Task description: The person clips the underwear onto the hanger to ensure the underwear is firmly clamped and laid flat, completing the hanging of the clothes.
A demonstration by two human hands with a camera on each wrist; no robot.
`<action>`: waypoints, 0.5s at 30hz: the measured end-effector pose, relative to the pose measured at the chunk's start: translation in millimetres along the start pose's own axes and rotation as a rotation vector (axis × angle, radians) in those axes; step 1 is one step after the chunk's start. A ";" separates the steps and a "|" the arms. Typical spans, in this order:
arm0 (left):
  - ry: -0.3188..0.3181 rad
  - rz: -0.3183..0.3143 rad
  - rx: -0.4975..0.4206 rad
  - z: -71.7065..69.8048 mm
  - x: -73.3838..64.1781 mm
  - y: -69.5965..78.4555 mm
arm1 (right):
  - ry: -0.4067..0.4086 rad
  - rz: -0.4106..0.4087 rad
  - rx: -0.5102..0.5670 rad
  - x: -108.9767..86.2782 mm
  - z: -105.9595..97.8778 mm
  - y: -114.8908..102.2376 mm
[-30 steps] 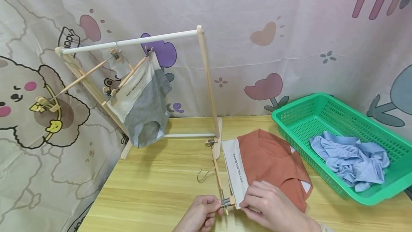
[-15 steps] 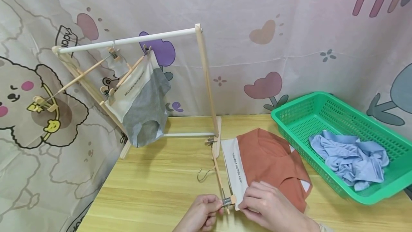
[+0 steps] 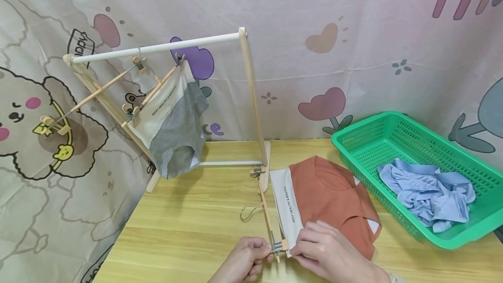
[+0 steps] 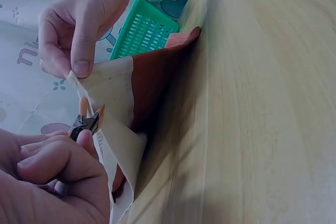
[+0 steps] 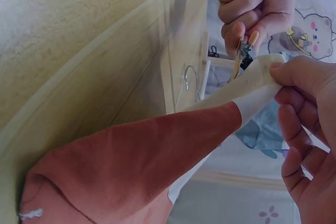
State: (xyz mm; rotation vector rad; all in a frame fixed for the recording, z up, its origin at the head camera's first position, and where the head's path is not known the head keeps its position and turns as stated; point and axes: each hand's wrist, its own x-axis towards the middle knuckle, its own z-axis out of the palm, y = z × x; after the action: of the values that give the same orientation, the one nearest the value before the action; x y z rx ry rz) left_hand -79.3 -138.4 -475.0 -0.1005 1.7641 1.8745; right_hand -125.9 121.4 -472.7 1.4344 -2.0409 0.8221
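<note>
Where our left hand [image 3: 245,259] works: we pinch the near clip [image 3: 280,245] between thumb and finger, at the end of the wooden hanger [image 3: 266,210].
Where our right hand [image 3: 324,248] works: we pinch the near corner of the white waistband [image 3: 286,195], just beside that clip.
Rust briefs [image 3: 330,187]: we have them on the table [image 3: 188,230], between hanger and green basket [image 3: 436,145].
Green basket: we see crumpled blue cloth [image 3: 432,195] inside.
Rack [image 3: 253,91]: we see grey briefs [image 3: 177,117] clipped to another hanger [image 3: 153,93], below the white rail [image 3: 216,40].
</note>
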 end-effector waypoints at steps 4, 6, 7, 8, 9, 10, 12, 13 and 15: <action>-0.009 -0.003 0.001 -1.7 0.5 1.9 | 0.005 -0.014 0.000 -0.5 0.9 1.0; -0.014 -0.005 -0.004 -2.4 0.4 2.6 | 0.000 -0.012 -0.001 -0.4 0.7 0.8; -0.016 -0.005 -0.005 -2.7 0.4 2.8 | -0.003 -0.010 0.001 -0.4 0.6 0.7; -0.018 -0.005 -0.008 -2.9 0.5 2.9 | -0.003 -0.012 0.000 -0.2 0.6 0.5; -0.019 -0.007 -0.008 -3.1 0.5 2.9 | -0.006 -0.011 0.002 -0.3 0.4 0.4; -0.019 -0.009 -0.010 -3.3 0.8 2.8 | -0.007 -0.012 0.004 -0.3 0.3 0.4; -0.018 -0.014 -0.013 -3.7 1.4 2.4 | -0.007 -0.008 0.008 -0.5 0.1 0.2; -0.017 -0.017 -0.016 -3.9 1.8 2.1 | -0.007 -0.008 0.009 -0.4 0.0 0.2; -0.016 -0.020 -0.022 -4.4 2.5 1.5 | -0.003 -0.005 0.007 -0.3 -0.4 -0.3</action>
State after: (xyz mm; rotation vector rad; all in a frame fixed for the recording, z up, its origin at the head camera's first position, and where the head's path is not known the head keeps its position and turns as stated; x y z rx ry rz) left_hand -83.4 -141.7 -475.3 -0.1103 1.7260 1.8751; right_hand -125.5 121.9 -472.5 1.4445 -2.0384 0.8263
